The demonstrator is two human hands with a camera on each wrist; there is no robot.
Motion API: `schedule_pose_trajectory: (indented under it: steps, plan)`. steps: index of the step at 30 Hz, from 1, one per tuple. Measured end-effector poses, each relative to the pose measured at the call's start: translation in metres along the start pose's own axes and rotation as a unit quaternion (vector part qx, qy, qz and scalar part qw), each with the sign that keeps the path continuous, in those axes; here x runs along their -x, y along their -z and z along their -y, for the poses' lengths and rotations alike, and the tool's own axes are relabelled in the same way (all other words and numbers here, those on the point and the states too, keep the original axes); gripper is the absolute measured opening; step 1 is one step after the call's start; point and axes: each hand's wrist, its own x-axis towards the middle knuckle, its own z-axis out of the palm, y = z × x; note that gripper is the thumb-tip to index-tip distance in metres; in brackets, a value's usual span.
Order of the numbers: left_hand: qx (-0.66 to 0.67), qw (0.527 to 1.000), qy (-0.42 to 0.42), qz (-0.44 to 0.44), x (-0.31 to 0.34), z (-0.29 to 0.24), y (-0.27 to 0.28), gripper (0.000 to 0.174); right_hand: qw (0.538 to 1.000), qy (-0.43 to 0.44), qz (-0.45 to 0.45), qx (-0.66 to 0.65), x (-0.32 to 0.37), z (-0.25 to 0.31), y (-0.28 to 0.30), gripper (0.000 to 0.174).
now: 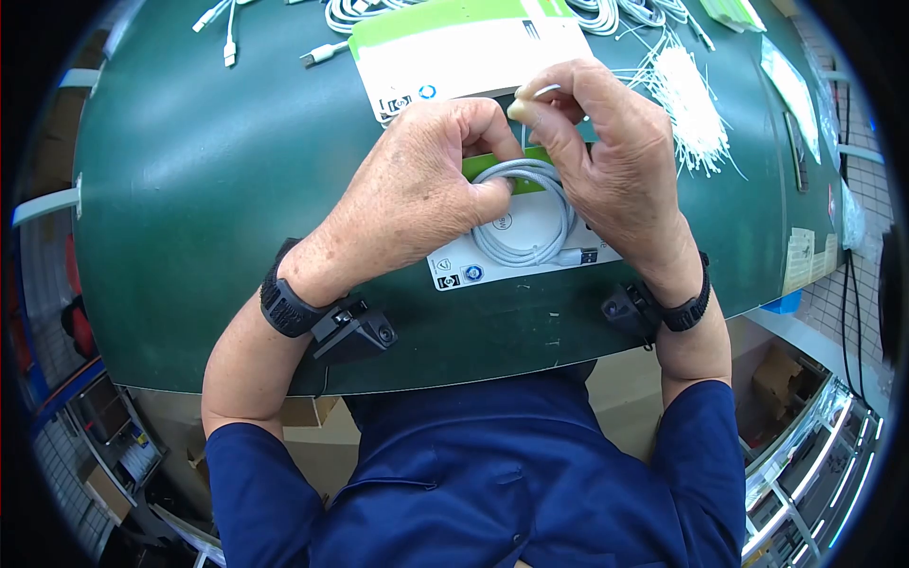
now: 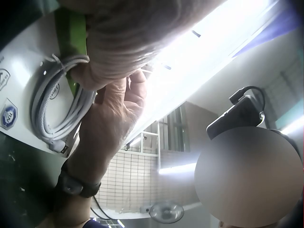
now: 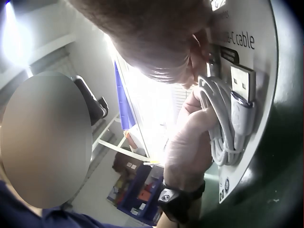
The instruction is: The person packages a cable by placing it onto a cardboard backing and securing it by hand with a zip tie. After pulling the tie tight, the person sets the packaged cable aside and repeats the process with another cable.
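A pale grey USB cable (image 1: 569, 227), wound into a coil, lies against a white and green printed card (image 1: 454, 272) near the table's front edge. My left hand (image 1: 407, 175) grips the card and coil at the top left, thumb over the cable. My right hand (image 1: 620, 142), above the card's upper edge, pinches a thin white cable tie (image 1: 524, 135) between thumb and forefinger. In the right wrist view the metal USB plug (image 3: 243, 83) lies along the card beside the coil. Another thin tie (image 2: 58, 61) crosses the coil in the left wrist view.
Behind my hands lies a stack of similar cards (image 1: 464, 52). To its right spreads a pile of white cable ties (image 1: 689, 109). Coiled cables (image 1: 595, 15) lie along the back, and a clear plastic bag (image 1: 791, 85) at the right edge of the green table (image 1: 218, 246).
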Motion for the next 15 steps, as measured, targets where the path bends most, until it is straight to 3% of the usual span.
schedule_pose_trajectory:
  steps: [2, 8, 11, 14, 15]
  plan:
    - [0.022, 1.0, 0.001, 0.0, 0.0, 0.002, 0.001, 0.013, 0.996, -0.036, 0.009, -0.083, -0.002, 0.003, 0.004, 0.013]
    - [0.069, 0.995, -0.05, -0.045, -0.001, 0.005, -0.003, 0.017, 0.999, 0.033, 0.037, 0.005, -0.008, 0.006, 0.018, 0.012]
    - [0.059, 0.998, -0.008, -0.011, 0.001, -0.01, 0.005, 0.024, 0.997, 0.009, 0.074, 0.01, -0.01, 0.016, 0.03, 0.017]
    - [0.021, 1.0, -0.011, -0.003, 0.001, -0.01, 0.006, 0.032, 0.987, -0.074, 0.102, -0.097, -0.007, 0.023, 0.035, 0.018]
    - [0.036, 0.999, -0.018, 0.0, 0.0, -0.007, 0.006, 0.033, 0.96, -0.173, 0.127, -0.178, -0.005, 0.029, 0.038, 0.017]
